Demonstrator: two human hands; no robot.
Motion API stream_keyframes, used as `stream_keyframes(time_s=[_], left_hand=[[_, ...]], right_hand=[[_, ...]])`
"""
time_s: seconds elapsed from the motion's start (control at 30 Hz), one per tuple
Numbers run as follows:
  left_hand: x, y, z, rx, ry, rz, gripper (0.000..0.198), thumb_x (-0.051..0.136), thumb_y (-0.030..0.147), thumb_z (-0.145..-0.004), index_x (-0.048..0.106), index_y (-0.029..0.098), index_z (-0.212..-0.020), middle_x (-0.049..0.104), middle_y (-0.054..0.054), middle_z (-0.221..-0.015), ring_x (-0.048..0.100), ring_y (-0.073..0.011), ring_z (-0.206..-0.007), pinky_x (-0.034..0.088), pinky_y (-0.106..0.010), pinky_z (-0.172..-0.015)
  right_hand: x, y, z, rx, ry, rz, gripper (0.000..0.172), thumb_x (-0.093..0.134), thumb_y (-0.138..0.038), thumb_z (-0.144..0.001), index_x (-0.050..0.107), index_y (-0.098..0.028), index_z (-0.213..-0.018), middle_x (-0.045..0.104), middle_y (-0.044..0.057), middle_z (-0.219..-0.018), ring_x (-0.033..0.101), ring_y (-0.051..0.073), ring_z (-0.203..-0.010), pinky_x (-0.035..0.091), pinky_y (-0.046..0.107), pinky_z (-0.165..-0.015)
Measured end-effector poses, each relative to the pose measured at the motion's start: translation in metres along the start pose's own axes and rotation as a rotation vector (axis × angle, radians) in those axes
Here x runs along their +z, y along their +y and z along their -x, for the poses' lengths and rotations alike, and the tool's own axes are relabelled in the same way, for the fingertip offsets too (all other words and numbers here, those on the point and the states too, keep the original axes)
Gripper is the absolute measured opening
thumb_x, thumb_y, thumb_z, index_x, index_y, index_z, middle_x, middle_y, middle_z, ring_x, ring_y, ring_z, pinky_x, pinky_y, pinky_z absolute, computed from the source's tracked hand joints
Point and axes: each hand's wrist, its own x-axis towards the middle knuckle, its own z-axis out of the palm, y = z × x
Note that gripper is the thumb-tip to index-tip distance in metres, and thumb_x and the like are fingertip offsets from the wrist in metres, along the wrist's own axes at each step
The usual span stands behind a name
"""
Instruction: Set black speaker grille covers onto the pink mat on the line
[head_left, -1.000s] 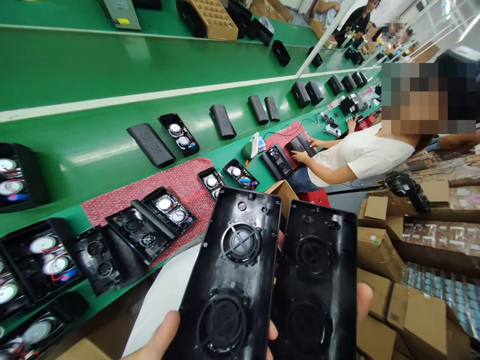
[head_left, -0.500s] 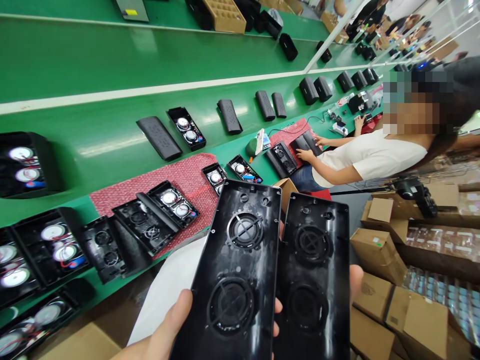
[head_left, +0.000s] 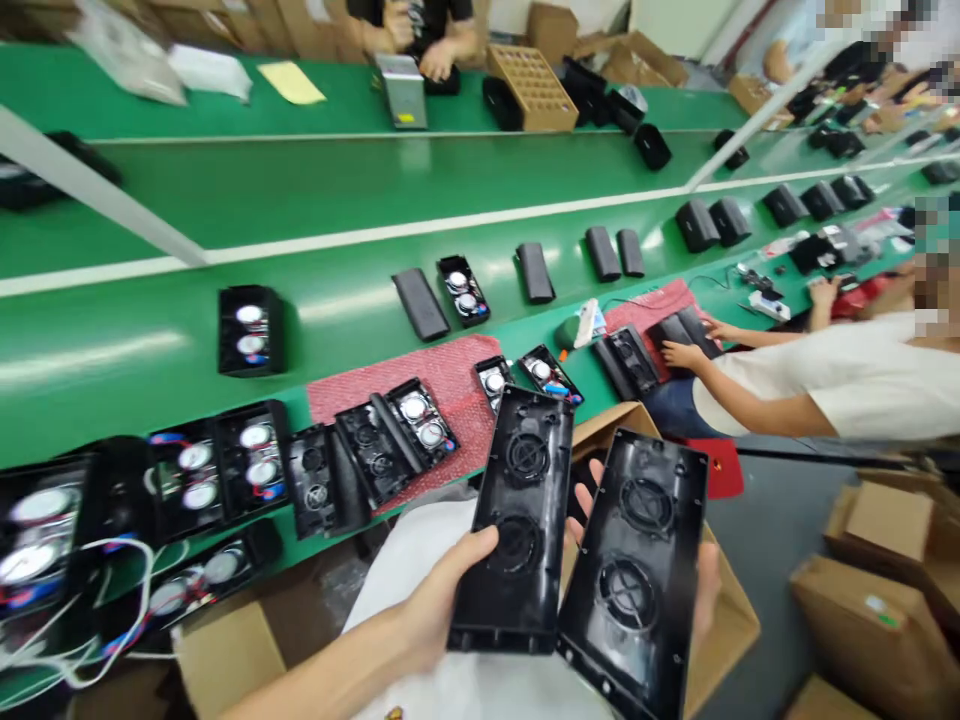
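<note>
My left hand point(head_left: 431, 610) grips a black plastic speaker shell point(head_left: 519, 520) by its lower left edge, thumb across the inner face with two round grilles. My right hand point(head_left: 705, 590) holds a second black speaker shell point(head_left: 634, 570) from behind, tilted to the right; only its fingertips show at the shell's right edge. Both shells hang above an open cardboard box point(head_left: 724, 625) and a white cloth point(head_left: 420, 560) on my lap. Beyond them lies a red bubble-wrap mat point(head_left: 442, 375) with several open speaker housings point(head_left: 397, 440).
A green conveyor bench point(head_left: 315, 210) carries black speaker bodies point(head_left: 420, 302) in a row. A person in a white shirt point(head_left: 847, 380) works at the right on another red mat point(head_left: 649, 300). Cardboard boxes point(head_left: 877, 600) stand on the floor at right. More people sit across the belt.
The camera has pulled back and swung left, so the shells look smaller and lower. The right shell has tilted away from the left one. More of the bench's left end shows.
</note>
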Motion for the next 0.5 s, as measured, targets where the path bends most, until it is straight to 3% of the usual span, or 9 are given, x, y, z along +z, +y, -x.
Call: stream_keyframes(time_s=[0.07,0.13,0.23,0.3,0.4,0.5], left_hand=[[-0.023,0.005,-0.012,0.099,0.053,-0.009,0.067,0.089,0.064,-0.065,0.083,0.016,-0.111,0.083,-0.013,-0.116,0.072,-0.0405,-0.122,0.054,-0.047,-0.110],[-0.046,0.010,-0.022,0.183,0.120,0.015,0.066,0.088,0.058,-0.070,0.080,0.013,-0.118,0.082,-0.015,-0.120,0.073,-0.0384,-0.121,0.056,-0.045,-0.109],[-0.075,0.019,-0.031,0.275,0.220,0.061,0.065,0.091,0.047,-0.071,0.076,0.014,-0.126,0.082,-0.015,-0.120,0.073,-0.0346,-0.122,0.056,-0.042,-0.110],[-0.091,0.025,-0.033,0.303,0.284,0.100,0.065,0.090,0.040,-0.074,0.072,0.013,-0.131,0.082,-0.015,-0.120,0.073,-0.0334,-0.123,0.056,-0.041,-0.110],[-0.111,0.035,-0.033,0.290,0.404,0.159,0.062,0.082,0.034,-0.082,0.067,0.011,-0.138,0.083,-0.017,-0.114,0.077,-0.0342,-0.116,0.061,-0.045,-0.104],[-0.126,0.044,-0.028,0.291,0.541,0.201,0.057,0.075,0.028,-0.089,0.063,0.013,-0.142,0.084,-0.015,-0.109,0.080,-0.0331,-0.106,0.064,-0.047,-0.099]], right_hand=[[-0.002,0.007,-0.016,-0.055,0.038,0.034,0.067,0.054,-0.084,-0.082,0.075,-0.042,-0.131,0.071,0.002,-0.145,0.068,0.027,-0.131,0.050,0.045,-0.117],[-0.009,0.016,-0.034,-0.045,0.048,0.092,0.064,0.056,-0.081,-0.081,0.077,-0.042,-0.127,0.068,0.001,-0.148,0.058,0.028,-0.145,0.052,0.048,-0.115],[-0.022,0.034,-0.064,0.049,0.023,0.092,0.059,0.057,-0.080,-0.080,0.082,-0.040,-0.115,0.074,0.003,-0.139,0.066,0.037,-0.135,0.060,0.058,-0.102],[-0.024,0.051,-0.090,0.145,-0.042,0.061,0.058,0.065,-0.077,-0.077,0.083,-0.032,-0.110,0.080,0.007,-0.126,0.074,0.038,-0.120,0.063,0.056,-0.097],[-0.013,0.079,-0.131,0.304,-0.207,0.066,0.058,0.082,-0.063,-0.071,0.082,-0.017,-0.106,0.083,0.013,-0.107,0.079,0.035,-0.106,0.065,0.049,-0.095],[0.010,0.098,-0.158,0.346,-0.282,0.080,0.057,0.082,-0.058,-0.073,0.078,-0.011,-0.107,0.083,0.015,-0.099,0.079,0.034,-0.104,0.066,0.048,-0.092]])
